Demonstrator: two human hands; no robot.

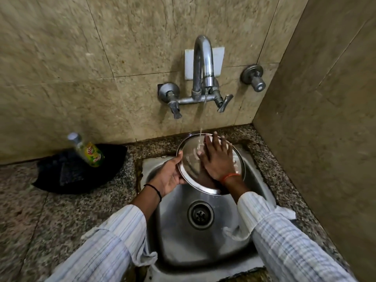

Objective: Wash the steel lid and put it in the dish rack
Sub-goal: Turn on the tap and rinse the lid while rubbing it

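Observation:
A round steel lid point(190, 159) is held tilted over the back of the steel sink point(179, 237), under a thin stream of water from the tap point(203, 64). My left hand point(168, 176) grips the lid's left rim, thumb on top. My right hand point(217, 159) lies flat on the lid's face with the fingers spread, touching it where the water lands. The lid's right part is hidden behind my right hand. No dish rack is in view.
A bottle of green dish liquid point(89, 152) stands on a black cloth point(81, 174) on the speckled stone counter point(30, 220) left of the sink. The drain point(200, 214) is in the sink's middle. Tiled walls close in behind and at the right. A separate valve point(255, 78) sticks out at the upper right.

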